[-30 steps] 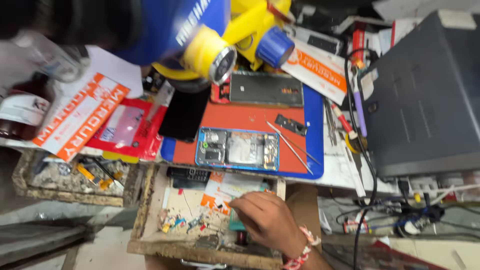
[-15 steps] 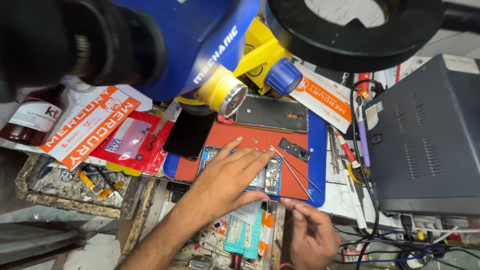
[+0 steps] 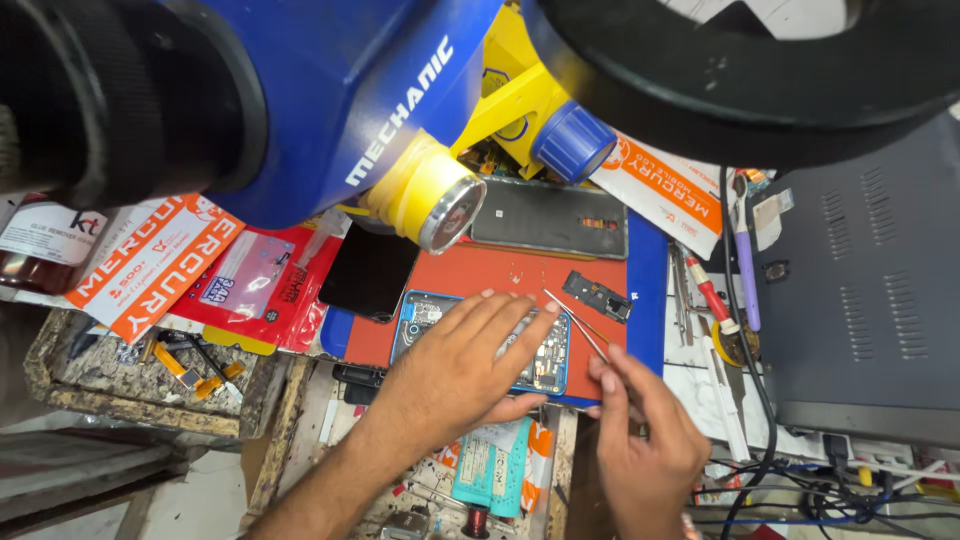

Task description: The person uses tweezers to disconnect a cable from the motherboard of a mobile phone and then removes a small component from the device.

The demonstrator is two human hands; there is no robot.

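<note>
My left hand (image 3: 455,365) lies flat, fingers spread, on an opened phone (image 3: 548,362) with a blue frame that rests on the red work mat (image 3: 500,275). My right hand (image 3: 640,430) is just right of it, near the mat's front edge, and grips thin metal tweezers (image 3: 572,315) whose tips point up-left over the mat. A small black phone part (image 3: 597,296) lies on the mat beyond the tweezers. A dark back cover (image 3: 550,218) sits at the mat's far edge. A black screen panel (image 3: 368,272) lies at the left.
A blue and yellow microscope (image 3: 400,110) with a black ring light (image 3: 740,60) hangs overhead and hides the back. A grey metal box (image 3: 860,270) stands right, with cables. Orange and red packages (image 3: 150,260) lie left. A teal tube (image 3: 485,465) lies in the drawer below.
My left hand has settled onto the opened phone. My right hand has risen from the drawer to the mat's edge, now holding the tweezers. The view has shifted closer.
</note>
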